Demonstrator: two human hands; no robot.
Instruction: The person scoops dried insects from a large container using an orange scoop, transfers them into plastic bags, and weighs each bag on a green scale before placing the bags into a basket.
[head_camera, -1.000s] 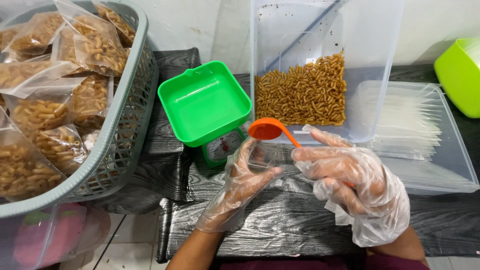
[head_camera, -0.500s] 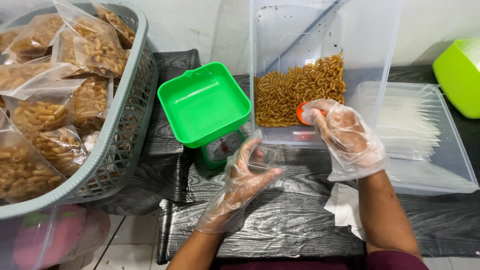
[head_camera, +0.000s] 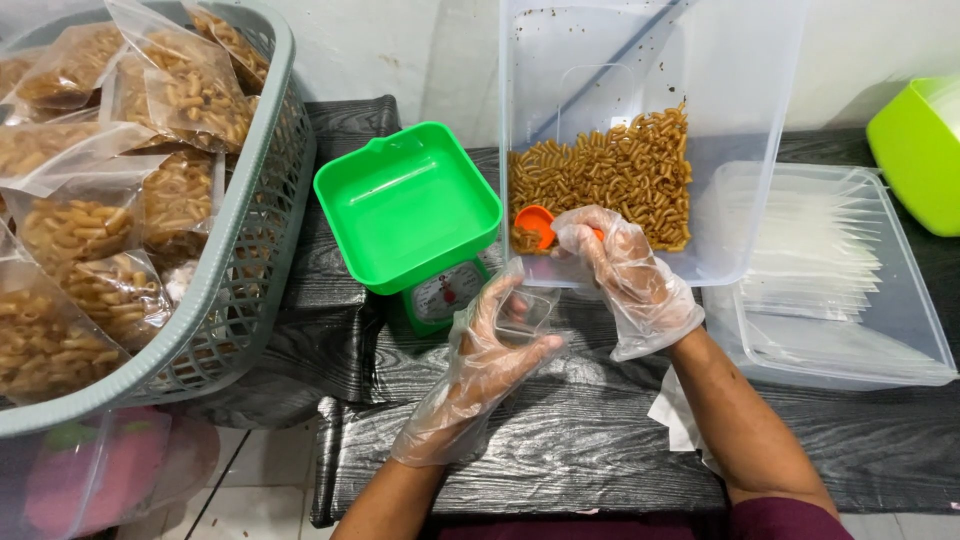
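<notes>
Inside the clear tub (head_camera: 640, 60), the gloved right hand (head_camera: 625, 270) grips an orange scoop (head_camera: 533, 224) among macaroni (head_camera: 610, 175). Left hand (head_camera: 480, 375) pinches a small clear bag (head_camera: 525, 305) open.

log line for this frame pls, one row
left hand: holds small clear bag open | right hand: orange scoop in macaroni bin | green scale: tray bare

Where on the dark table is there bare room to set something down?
Bare table shows between the two forearms, in front of the left hand, and a strip between the basket and the green scale. Crowded: the pasta tub, the tray of bags and the right hand fill the right.
</notes>
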